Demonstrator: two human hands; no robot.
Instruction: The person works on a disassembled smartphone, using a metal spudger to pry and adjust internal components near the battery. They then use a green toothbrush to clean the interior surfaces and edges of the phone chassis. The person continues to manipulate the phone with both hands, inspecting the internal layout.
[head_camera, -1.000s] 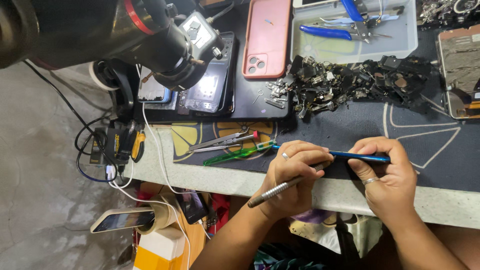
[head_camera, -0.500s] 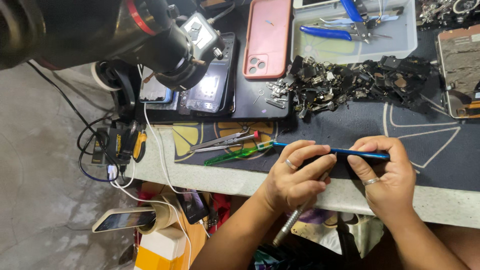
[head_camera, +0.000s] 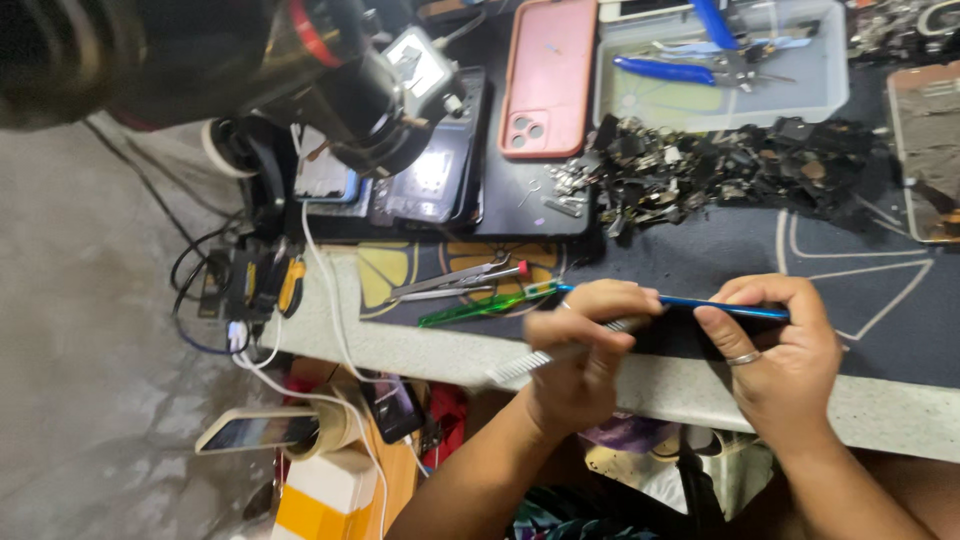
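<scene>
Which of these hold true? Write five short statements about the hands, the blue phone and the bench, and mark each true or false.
1. Both hands hold the thin blue phone edge-up. True.
2. The left hand also grips a silver tool. True.
3. The pink phone lies under the right hand. False: it lies at the far side of the bench, apart from both hands.
4. The clear tray holds blue-handled pliers. True.
5. The right hand wears no ring. False: a ring shows on one of its fingers.
</scene>
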